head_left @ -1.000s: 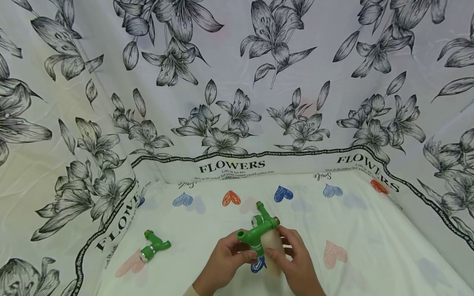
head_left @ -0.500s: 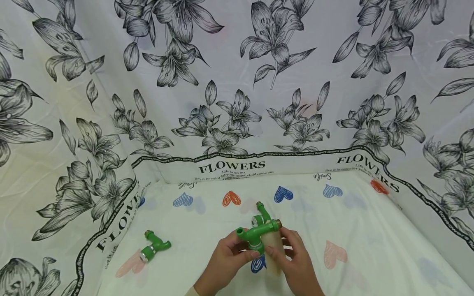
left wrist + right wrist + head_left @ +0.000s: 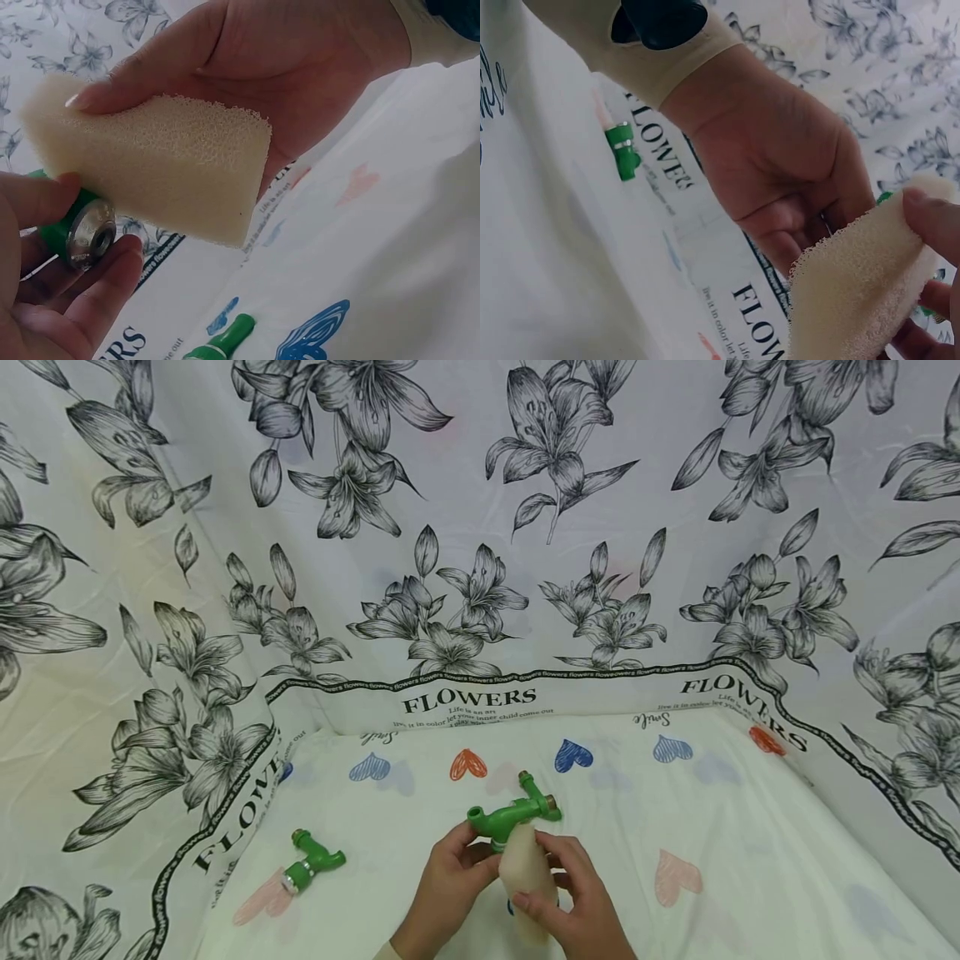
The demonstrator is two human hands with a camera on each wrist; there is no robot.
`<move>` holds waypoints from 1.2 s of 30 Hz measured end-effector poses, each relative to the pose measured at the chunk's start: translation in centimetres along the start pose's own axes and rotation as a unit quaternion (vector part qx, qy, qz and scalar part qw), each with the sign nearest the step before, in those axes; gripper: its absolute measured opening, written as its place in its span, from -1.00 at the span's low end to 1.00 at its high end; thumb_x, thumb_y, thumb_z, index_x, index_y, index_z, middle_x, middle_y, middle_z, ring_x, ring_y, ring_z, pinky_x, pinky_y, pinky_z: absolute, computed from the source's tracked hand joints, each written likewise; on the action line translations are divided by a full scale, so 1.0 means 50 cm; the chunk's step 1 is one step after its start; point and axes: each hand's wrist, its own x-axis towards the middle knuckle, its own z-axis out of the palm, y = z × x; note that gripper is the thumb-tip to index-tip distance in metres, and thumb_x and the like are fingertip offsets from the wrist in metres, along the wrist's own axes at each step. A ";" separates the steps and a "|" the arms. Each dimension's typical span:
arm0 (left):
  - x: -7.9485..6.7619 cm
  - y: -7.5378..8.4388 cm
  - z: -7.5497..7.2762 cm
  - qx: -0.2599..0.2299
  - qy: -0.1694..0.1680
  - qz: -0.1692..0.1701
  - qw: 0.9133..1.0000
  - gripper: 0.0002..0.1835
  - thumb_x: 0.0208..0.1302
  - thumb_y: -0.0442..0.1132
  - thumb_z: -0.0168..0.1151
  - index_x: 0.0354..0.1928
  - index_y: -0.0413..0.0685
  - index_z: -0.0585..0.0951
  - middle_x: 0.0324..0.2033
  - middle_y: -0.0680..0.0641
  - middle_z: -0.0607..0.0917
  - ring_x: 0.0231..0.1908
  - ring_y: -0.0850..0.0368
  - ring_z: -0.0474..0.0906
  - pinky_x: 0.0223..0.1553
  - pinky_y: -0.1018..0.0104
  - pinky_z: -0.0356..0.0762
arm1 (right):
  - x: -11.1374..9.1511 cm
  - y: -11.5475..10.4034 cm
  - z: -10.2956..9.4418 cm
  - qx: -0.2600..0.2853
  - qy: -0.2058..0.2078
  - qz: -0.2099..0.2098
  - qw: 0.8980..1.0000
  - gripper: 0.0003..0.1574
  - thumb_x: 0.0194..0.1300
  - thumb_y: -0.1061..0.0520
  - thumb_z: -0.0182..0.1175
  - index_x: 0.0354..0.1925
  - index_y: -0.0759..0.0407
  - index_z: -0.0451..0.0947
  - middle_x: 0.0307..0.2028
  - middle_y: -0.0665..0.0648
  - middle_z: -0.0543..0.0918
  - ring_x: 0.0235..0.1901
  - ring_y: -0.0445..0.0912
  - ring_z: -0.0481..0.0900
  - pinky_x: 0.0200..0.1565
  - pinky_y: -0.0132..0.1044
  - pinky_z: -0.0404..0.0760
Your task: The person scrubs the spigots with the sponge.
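Observation:
In the head view my left hand [image 3: 457, 877] grips a green tap [image 3: 504, 818] held above the cloth, its spout pointing left. My right hand [image 3: 581, 897] pinches a thick beige sponge [image 3: 525, 872] between thumb and fingers, against the near side of the tap. In the left wrist view, the sponge [image 3: 169, 165] lies beside the metal-capped knob [image 3: 91, 232], which my left fingers hold. The sponge [image 3: 859, 274] hides most of that tap in the right wrist view. The knob is mostly covered in the head view.
Another green tap [image 3: 315, 862] lies on the white heart-print cloth [image 3: 750, 827] to the left. A further green tap [image 3: 528, 782] lies just beyond the held one, partly hidden by it. Flower-print fabric [image 3: 450, 593] rises at the back and sides.
My right hand has brought the sponge left and turned it, from beside the tap's body to in front of the knob. The held tap has shifted slightly left and up.

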 end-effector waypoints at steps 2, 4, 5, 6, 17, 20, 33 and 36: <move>-0.001 0.000 0.001 -0.002 0.000 0.003 1.000 -0.51 0.17 -0.25 0.38 0.17 -0.02 0.52 0.02 -0.15 0.57 -0.07 -0.10 0.60 -0.09 0.19 0.60 | 0.000 -0.001 0.001 0.001 -0.001 0.000 1.000 -0.24 0.08 -0.05 0.44 0.23 -0.22 0.40 0.00 -0.10 0.48 -0.12 -0.02 0.46 -0.18 -0.20 0.60; -0.001 0.000 0.001 -0.002 0.000 0.012 1.000 -0.49 0.17 -0.27 0.38 0.19 0.00 0.51 0.06 -0.14 0.54 -0.06 -0.10 0.60 -0.09 0.18 0.61 | 0.000 -0.002 0.003 -0.001 0.000 0.007 1.000 -0.24 0.07 -0.07 0.45 0.23 -0.24 0.40 -0.01 -0.11 0.48 -0.11 -0.03 0.46 -0.18 -0.20 0.60; -0.001 0.000 0.002 -0.001 0.001 0.017 1.000 -0.48 0.17 -0.28 0.38 0.19 0.00 0.50 0.07 -0.14 0.52 -0.06 -0.10 0.60 -0.09 0.17 0.61 | 0.000 -0.001 0.003 -0.002 0.001 0.010 1.000 -0.24 0.06 -0.08 0.45 0.23 -0.25 0.40 -0.01 -0.11 0.48 -0.11 -0.04 0.47 -0.18 -0.20 0.60; -0.001 0.000 0.002 -0.001 0.001 0.021 1.000 -0.48 0.16 -0.28 0.38 0.19 0.02 0.50 0.07 -0.13 0.52 -0.06 -0.10 0.60 -0.10 0.17 0.61 | 0.000 -0.001 0.004 -0.005 0.003 0.014 1.000 -0.23 0.05 -0.09 0.46 0.22 -0.25 0.41 -0.01 -0.12 0.48 -0.11 -0.04 0.47 -0.18 -0.20 0.60; -0.008 0.012 0.003 -0.030 -0.063 0.032 0.997 -0.58 0.20 -0.31 0.33 0.13 -0.05 0.57 0.14 -0.15 0.49 -0.10 -0.17 0.62 -0.20 0.00 0.64 | 0.012 0.012 -0.015 -0.005 0.022 0.078 0.997 -0.37 0.09 -0.19 0.39 0.13 -0.34 0.42 0.00 -0.12 0.47 -0.08 -0.11 0.47 -0.09 -0.22 0.58; -0.009 0.011 0.003 -0.035 -0.071 0.044 0.996 -0.62 0.23 -0.35 0.29 0.11 -0.09 0.57 0.04 -0.20 0.56 -0.15 -0.18 0.63 -0.22 -0.02 0.64 | 0.015 0.020 -0.023 0.005 0.024 0.079 0.997 -0.32 0.10 -0.15 0.40 0.19 -0.35 0.40 0.03 -0.11 0.47 -0.08 -0.12 0.47 -0.08 -0.22 0.56; -0.006 0.011 0.002 0.001 -0.089 0.041 0.995 -0.61 0.21 -0.30 0.33 0.10 0.01 0.58 0.02 -0.12 0.59 -0.15 -0.14 0.61 -0.11 0.11 0.61 | 0.015 0.024 -0.027 0.024 0.023 0.103 0.994 -0.27 0.08 -0.19 0.38 0.22 -0.39 0.38 0.05 -0.11 0.47 -0.04 -0.12 0.47 -0.05 -0.20 0.54; -0.005 0.012 0.003 0.006 -0.077 0.045 0.996 -0.60 0.18 -0.28 0.36 0.09 -0.01 0.59 0.01 -0.12 0.60 -0.15 -0.13 0.61 -0.11 0.13 0.61 | 0.013 0.021 -0.024 0.024 0.020 0.104 0.994 -0.27 0.09 -0.20 0.38 0.23 -0.40 0.37 0.03 -0.10 0.48 -0.05 -0.10 0.46 -0.06 -0.22 0.54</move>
